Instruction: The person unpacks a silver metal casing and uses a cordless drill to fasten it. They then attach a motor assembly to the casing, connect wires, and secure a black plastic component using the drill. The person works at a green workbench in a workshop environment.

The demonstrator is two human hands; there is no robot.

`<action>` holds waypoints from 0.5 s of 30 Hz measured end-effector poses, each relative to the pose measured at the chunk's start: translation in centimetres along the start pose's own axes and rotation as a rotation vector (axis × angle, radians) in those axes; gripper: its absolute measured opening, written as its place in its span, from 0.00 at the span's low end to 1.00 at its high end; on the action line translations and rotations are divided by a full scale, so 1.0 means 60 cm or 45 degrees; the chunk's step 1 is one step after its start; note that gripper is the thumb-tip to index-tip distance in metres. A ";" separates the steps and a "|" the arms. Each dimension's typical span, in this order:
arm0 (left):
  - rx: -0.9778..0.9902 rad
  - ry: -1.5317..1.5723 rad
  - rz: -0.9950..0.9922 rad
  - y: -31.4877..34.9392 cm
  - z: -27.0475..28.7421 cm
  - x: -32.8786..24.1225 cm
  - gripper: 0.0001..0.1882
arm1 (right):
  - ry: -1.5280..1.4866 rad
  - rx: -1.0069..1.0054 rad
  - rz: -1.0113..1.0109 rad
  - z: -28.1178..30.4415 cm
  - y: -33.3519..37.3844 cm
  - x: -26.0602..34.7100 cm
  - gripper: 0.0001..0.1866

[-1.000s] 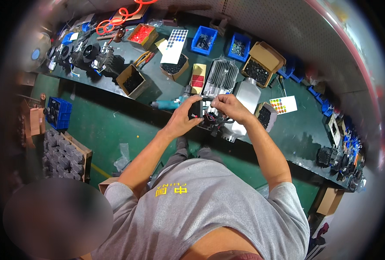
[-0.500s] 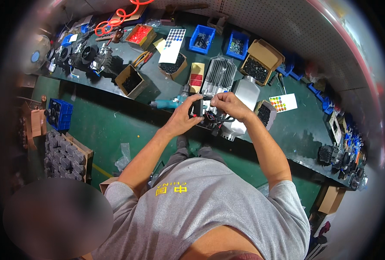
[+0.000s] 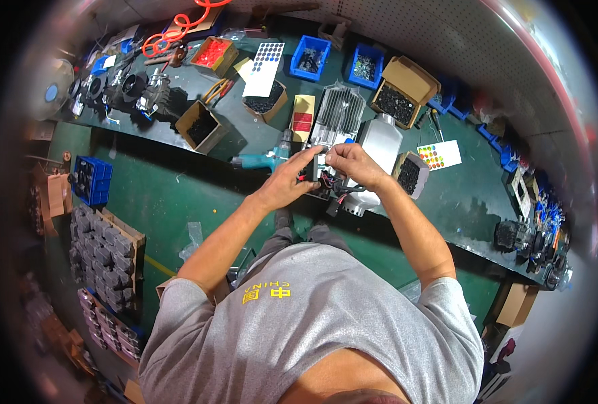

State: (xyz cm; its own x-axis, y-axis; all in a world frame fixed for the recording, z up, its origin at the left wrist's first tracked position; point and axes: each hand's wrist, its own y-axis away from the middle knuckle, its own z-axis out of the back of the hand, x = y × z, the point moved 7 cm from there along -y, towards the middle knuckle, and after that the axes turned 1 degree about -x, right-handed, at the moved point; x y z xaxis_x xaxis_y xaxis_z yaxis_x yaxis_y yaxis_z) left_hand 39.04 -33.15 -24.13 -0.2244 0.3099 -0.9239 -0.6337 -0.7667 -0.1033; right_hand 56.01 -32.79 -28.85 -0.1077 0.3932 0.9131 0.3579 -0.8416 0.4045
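My left hand (image 3: 287,182) is closed around a small black part (image 3: 314,168) at the near end of a finned silver metal housing (image 3: 340,111). Close against it, my right hand (image 3: 357,165) has thumb and fingers pinched together; what sits between the fingertips is too small to make out. Dark and red wires (image 3: 332,180) hang below the two hands. A smooth silver metal cover (image 3: 381,145) lies just right of the housing, partly behind my right hand. Left of my left hand lies a teal power drill (image 3: 258,161).
Across the dark green bench (image 3: 447,195) stand blue bins (image 3: 310,58) of small parts and open cardboard boxes (image 3: 200,126) of black pieces. A sticker sheet (image 3: 440,155) lies at right, pliers (image 3: 218,91) at left. A blue crate (image 3: 92,180) and stacked grey castings (image 3: 101,256) stand on the floor.
The black part in my left hand has turned to a narrower face, and my left fingers reach further over its top. A large blurred shape at lower left has gone, uncovering more castings.
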 end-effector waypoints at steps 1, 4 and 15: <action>-0.007 0.006 -0.004 -0.001 -0.001 0.001 0.42 | -0.015 -0.012 0.014 -0.001 0.001 0.000 0.13; 0.017 -0.054 -0.002 0.000 -0.006 0.003 0.42 | 0.021 -0.056 0.021 -0.002 0.010 0.006 0.14; -0.034 -0.481 0.032 0.045 -0.067 -0.036 0.42 | 0.729 -0.110 0.185 -0.047 0.109 0.046 0.22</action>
State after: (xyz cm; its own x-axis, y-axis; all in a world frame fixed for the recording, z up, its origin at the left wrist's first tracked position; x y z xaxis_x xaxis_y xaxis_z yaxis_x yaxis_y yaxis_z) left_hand 40.80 -38.15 -23.87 -0.4997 0.4727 -0.7259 -0.6064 -0.7893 -0.0966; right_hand 55.43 -38.26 -23.53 -0.5550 0.0301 0.8313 0.3318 -0.9084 0.2544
